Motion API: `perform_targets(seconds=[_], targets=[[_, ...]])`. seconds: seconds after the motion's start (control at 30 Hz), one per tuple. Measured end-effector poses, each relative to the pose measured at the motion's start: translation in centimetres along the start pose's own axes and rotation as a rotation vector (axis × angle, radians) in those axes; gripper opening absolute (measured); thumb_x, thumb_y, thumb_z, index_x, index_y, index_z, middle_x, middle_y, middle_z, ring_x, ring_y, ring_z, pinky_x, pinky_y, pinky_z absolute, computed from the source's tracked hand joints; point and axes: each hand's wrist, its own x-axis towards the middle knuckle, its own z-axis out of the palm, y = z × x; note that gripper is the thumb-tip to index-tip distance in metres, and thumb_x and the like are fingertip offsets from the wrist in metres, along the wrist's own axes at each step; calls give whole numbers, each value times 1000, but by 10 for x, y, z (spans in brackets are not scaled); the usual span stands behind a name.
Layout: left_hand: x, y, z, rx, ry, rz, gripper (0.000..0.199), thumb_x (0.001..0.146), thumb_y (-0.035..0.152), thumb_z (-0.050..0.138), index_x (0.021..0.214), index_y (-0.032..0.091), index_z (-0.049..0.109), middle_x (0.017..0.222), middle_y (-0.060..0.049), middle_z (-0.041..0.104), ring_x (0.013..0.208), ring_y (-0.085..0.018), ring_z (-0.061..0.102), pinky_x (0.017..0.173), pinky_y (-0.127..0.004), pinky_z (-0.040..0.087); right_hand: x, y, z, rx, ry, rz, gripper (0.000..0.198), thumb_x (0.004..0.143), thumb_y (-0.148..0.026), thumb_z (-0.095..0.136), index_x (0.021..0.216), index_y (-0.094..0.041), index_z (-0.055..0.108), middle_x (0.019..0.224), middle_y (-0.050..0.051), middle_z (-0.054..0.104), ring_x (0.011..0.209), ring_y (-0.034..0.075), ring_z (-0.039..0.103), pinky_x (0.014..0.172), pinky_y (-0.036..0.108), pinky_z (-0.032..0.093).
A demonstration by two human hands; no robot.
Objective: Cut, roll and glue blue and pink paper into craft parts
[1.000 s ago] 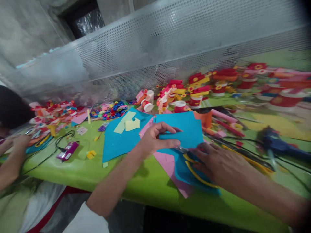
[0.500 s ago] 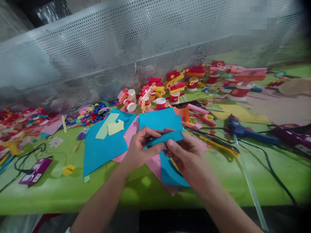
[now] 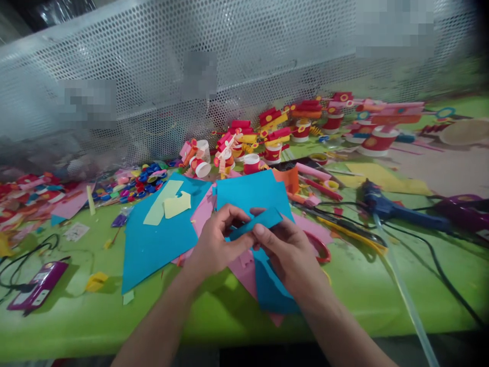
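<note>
A small strip of blue craft sheet (image 3: pixel 269 220) is held up between both hands and curves a little. My left hand (image 3: pixel 216 247) pinches its left end, which the fingers partly cover. My right hand (image 3: pixel 292 252) has its thumb on the near face and its fingers behind. Below the hands lie a blue sheet (image 3: pixel 248 191) and a pink sheet (image 3: pixel 244 278). To the left, a larger blue sheet (image 3: pixel 153 250) carries pale yellow-green scraps (image 3: pixel 178 205). A red loop (image 3: pixel 324 250) shows just beyond my right hand, its other end hidden.
At right rest a blue glue gun (image 3: pixel 401 211) with a long glue stick and a black-and-yellow tool (image 3: pixel 353 233). Several decorated red-and-white cups (image 3: pixel 301 131) stand before a perforated metal screen (image 3: pixel 153 76). A purple power strip (image 3: pixel 40 284) and cables lie at left on the green table (image 3: pixel 164 316).
The blue strip has tilted and bent slightly in my fingers, still held by both hands. The red loop now shows beside my right hand. The camera view has shifted a little.
</note>
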Motion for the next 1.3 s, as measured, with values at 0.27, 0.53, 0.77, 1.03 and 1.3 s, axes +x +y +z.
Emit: perform_targets(seconds=[0.27,0.53,0.77,1.03,1.3], targets=[[3,11,-23,-162,-110,-132,32,85,43,78,106,21,70,107,-7,70,93,-21,67,73,-31,58,6,-3,-10,138,0,170,33,77,-41,90,103,-25,79,71,-4,64,63,8,58,60,20,53],[4,7,-14,32,-58,-95,24,81,28,82,100,22,68,98,-5,68,91,-20,63,72,-30,52,5,-4,-6,173,16,156,34,73,-33,93,103,-25,78,74,-6,64,62,6,56,58,17,52],[7,3,-17,-37,-176,-132,33,80,27,85,105,20,65,106,-5,68,96,-19,66,84,-34,53,2,-6,-2,108,-15,97,25,69,-33,95,88,-27,80,79,-5,68,62,5,57,57,17,51],[7,0,-26,-132,-303,-154,60,72,27,94,123,24,62,105,-6,74,96,-23,72,84,-35,56,-4,10,-10,-116,-39,4,31,72,-37,94,99,-32,80,81,-4,67,75,12,61,66,24,54],[10,1,-22,-322,-113,-177,52,74,30,93,119,22,68,105,-7,76,89,-21,74,78,-33,59,-5,4,-8,-215,44,-38,48,77,-43,89,121,-34,74,107,1,72,71,11,59,58,27,53]])
